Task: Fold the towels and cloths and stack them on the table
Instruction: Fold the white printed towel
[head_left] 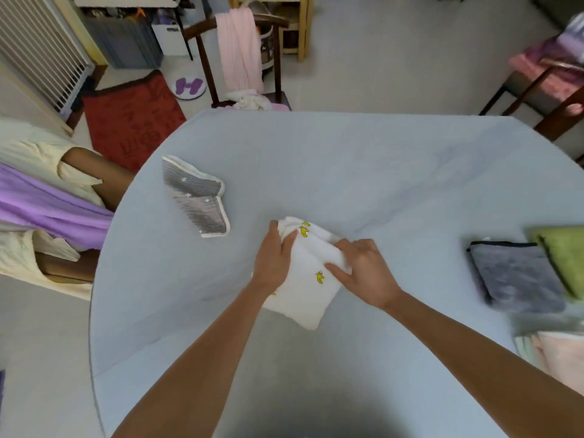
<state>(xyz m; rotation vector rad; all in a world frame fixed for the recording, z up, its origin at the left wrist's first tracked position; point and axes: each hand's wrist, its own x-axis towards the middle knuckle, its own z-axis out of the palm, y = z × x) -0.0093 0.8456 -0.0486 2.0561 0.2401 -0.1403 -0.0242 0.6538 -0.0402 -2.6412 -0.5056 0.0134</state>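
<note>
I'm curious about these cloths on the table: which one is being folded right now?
The white cloth with yellow bananas, at the middle of the table. Both hands, left and right, grip it; the grey star cloth and the others lie untouched.

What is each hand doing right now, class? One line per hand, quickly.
Left hand: fingers curled round the top edge of the white banana-print cloth, gripping it.
Right hand: pinching a fold of the same cloth.

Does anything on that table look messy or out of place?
Only slightly. The grey star cloth at the table's left lies askew, its folded layers splayed apart, not squared. The banana cloth is mid-fold in both hands, left and right. No spill or damage shows.
</note>
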